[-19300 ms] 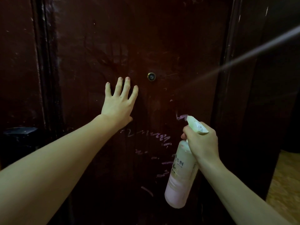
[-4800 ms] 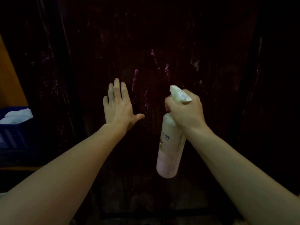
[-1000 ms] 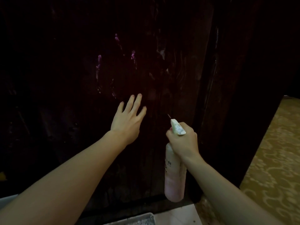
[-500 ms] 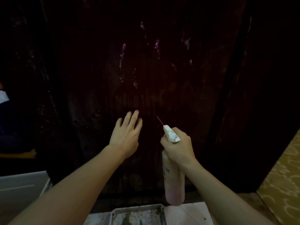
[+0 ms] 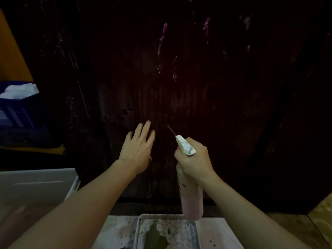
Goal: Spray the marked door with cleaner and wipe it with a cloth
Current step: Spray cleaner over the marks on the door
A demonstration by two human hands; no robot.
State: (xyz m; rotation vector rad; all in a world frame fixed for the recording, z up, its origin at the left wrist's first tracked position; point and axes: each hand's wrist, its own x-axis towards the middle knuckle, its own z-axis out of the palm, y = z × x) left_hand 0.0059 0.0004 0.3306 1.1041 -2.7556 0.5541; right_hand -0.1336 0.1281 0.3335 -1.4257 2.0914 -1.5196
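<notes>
The right hand (image 5: 195, 157) has its grip pinching the spray bottle (image 5: 191, 200), nozzle aimed at the dark door (image 5: 197, 97). The left hand (image 5: 137, 150) lies flat on the door, fingers spread.

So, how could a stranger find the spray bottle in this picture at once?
Start at the dark door that fills the view, then go down to its lower middle. There the right hand grips the spray bottle: the only pale pink upright thing, its white nozzle toward the door.
</notes>
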